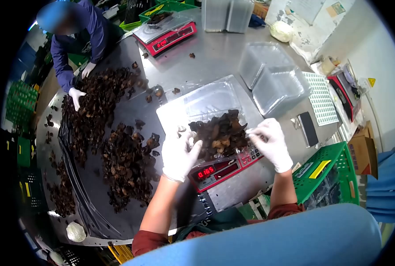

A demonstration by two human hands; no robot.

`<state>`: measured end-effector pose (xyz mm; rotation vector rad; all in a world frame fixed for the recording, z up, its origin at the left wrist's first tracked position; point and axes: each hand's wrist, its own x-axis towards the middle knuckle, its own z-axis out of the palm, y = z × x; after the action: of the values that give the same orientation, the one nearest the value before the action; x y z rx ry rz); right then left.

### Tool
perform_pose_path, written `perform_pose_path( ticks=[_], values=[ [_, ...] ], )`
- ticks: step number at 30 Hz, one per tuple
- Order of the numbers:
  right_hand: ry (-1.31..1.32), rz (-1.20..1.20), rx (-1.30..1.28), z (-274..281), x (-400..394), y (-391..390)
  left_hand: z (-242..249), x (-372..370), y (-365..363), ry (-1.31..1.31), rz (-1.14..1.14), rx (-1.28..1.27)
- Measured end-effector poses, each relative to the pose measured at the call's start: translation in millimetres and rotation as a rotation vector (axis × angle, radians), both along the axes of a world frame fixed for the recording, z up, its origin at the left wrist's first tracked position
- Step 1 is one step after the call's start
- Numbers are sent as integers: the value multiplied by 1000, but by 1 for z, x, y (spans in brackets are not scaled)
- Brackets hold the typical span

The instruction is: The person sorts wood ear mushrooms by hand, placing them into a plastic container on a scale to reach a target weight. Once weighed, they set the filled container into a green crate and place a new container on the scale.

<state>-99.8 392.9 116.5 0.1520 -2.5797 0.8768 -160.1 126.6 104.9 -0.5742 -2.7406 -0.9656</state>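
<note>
A clear plastic clamshell box (215, 99) lies on a red digital scale (226, 170), its lid folded back. Dark wood ear mushrooms (221, 133) are heaped in its near half, and the red display reads 0.165. At the heap's left side is my gloved left hand (179, 153), thumb and fingers apart, beside the mushrooms. My gloved right hand (272, 144) is at the box's right edge with fingers bent and tips pinched together. Whatever lies between those fingertips is too small to make out.
Loose wood ear piles (128, 166) cover the table's left side, where a co-worker's gloved hands (77, 97) reach in. Stacked clear boxes (277, 84), a label sheet (322, 99) and a dark block (308, 128) lie right. A green crate (348, 168) stands at the near right; another scale (171, 37) is behind.
</note>
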Motion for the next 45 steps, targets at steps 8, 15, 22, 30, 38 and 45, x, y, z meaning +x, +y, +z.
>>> perform_pose_path(
  ticks=[8,15,22,30,38,45],
  values=[
    [-37,-75,448,-12,-12,-35,-2,10,-7,-36,-21,49],
    [8,-95,426,-6,-14,-39,-4,14,-10,-70,-23,69],
    [36,-79,420,-18,-18,-36,3,15,-6,29,12,130],
    [18,-45,214,-4,-8,-19,10,18,-3,-62,-27,193],
    [-10,-54,-223,7,39,-4,7,20,-9,-77,9,225],
    [-479,131,-645,-14,133,-21,-5,20,-25,-10,26,263]
  ],
)
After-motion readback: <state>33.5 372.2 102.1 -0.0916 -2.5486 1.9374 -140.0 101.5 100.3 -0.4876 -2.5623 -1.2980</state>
